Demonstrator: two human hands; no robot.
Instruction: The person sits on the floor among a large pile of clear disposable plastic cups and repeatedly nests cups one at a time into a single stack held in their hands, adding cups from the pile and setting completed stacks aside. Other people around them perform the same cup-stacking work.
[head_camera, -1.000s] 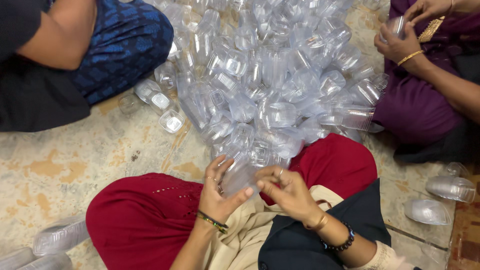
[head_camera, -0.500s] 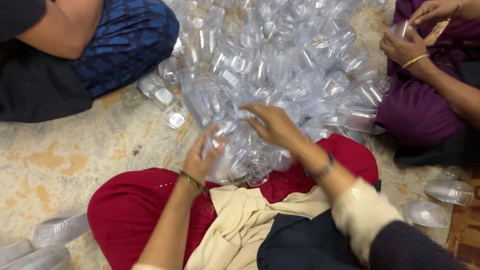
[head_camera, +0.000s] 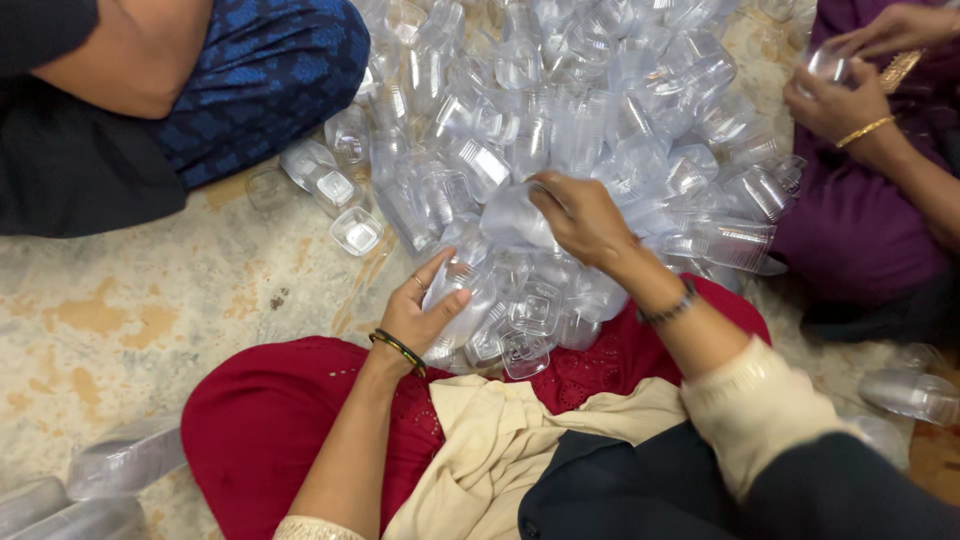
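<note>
Many cups: clear plastic cups (head_camera: 560, 150) heaped mid-frame, likely light, thin, crushable.
Left hand (head_camera: 425, 310): grasping a nested stack (head_camera: 455, 300), lower centre.
Right hand (head_camera: 585, 215): clutching one cup (head_camera: 510, 215) by its wall.

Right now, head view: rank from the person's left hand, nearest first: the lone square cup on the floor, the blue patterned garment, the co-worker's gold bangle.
From the left hand:
1. Lone square cup, just up-left on the floor.
2. Blue patterned garment, upper left.
3. Gold bangle, far upper right, across the pile.

Clear plastic cup (head_camera: 452, 300) tilted, at heap (head_camera: 600, 110) near edge.
</note>
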